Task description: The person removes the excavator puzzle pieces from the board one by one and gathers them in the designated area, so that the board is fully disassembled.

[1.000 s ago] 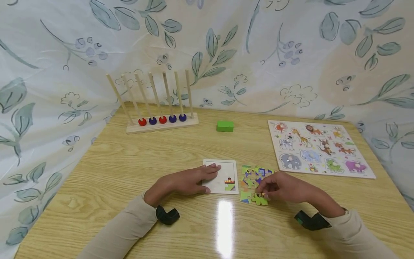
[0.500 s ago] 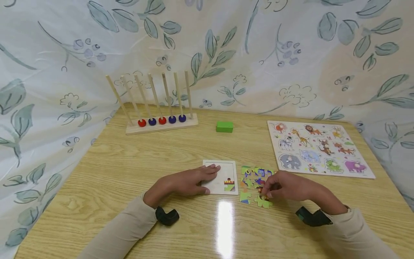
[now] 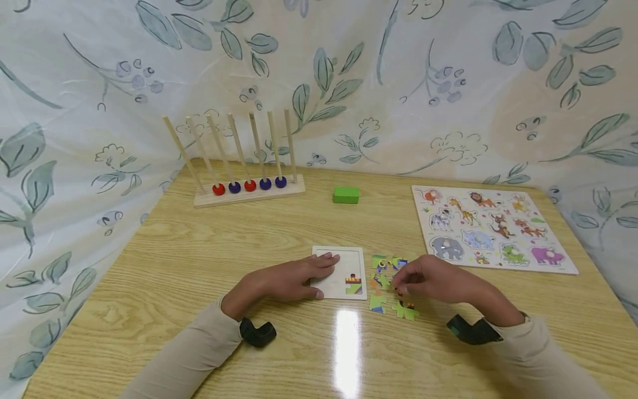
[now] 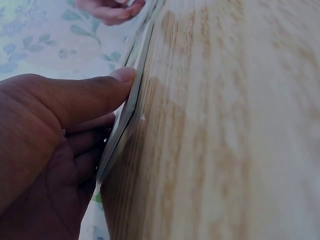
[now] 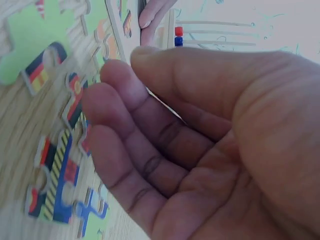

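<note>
My left hand [image 3: 294, 279] lies with extended fingers on a small white square puzzle tray [image 3: 344, 259]; its thumb rests at the tray's near edge [image 4: 134, 92]. One jigsaw piece [image 3: 354, 285] sits in the tray's lower right corner. Several loose jigsaw pieces [image 3: 377, 303] lie to the right of the tray. Over the right part of them is my right hand [image 3: 433, 281], fingers loosely bent. Nothing shows between its thumb and fingertips in the right wrist view, where a green piece [image 5: 37, 37] and a striped piece [image 5: 60, 175] lie beside them. The hand hides some pieces.
An animal peg puzzle board [image 3: 498, 235] lies at the right. A green block [image 3: 346, 195] is at the back middle. At the back left stands a wooden rack [image 3: 249, 194] with upright rods and red and blue beads. A patterned cloth [image 3: 319, 66] hangs behind the table.
The lower right loose piece has slid slightly right under my right hand. That hand has since moved up off it, toward the middle pieces. My left hand has stayed on the tray.
</note>
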Tool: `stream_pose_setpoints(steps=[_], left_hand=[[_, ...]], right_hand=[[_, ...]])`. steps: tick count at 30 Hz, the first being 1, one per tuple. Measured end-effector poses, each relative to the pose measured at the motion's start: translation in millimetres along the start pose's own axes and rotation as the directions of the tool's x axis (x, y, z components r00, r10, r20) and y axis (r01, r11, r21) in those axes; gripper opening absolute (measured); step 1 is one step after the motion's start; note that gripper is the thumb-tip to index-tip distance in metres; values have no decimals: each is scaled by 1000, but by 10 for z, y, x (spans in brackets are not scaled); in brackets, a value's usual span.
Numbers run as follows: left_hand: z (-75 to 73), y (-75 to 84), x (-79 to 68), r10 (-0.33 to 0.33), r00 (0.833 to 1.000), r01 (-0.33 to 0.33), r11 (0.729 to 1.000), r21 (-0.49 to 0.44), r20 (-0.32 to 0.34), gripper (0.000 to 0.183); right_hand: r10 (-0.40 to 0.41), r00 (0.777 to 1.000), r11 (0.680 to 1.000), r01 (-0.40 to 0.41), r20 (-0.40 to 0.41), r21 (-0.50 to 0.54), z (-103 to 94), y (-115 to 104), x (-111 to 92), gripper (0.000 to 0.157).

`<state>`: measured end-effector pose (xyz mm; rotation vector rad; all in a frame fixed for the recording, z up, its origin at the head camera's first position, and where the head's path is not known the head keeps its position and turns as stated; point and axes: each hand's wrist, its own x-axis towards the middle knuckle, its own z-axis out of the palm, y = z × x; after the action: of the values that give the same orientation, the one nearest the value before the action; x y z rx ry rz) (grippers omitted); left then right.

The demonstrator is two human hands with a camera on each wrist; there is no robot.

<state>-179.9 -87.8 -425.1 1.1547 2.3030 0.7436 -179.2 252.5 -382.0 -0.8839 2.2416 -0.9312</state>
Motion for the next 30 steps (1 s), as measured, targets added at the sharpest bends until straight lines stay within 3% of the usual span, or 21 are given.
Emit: stream_pose_setpoints(steps=[8,16,30], left_hand=[[7,-3,6,-7,1000,7,1000,9,-2,64],[2,3,14,-20,1000,20,1000,10,4,65],[-5,7,12,-19,1000,20,1000,-23,10,63]], right_hand=[[8,999,1000,-9,-38,-30,35,-88,114,14],[-59,997,996,55,-58,-69,96,-86,254,17],[-66,992,997,60,-111,-55,193,-129,465,22]])
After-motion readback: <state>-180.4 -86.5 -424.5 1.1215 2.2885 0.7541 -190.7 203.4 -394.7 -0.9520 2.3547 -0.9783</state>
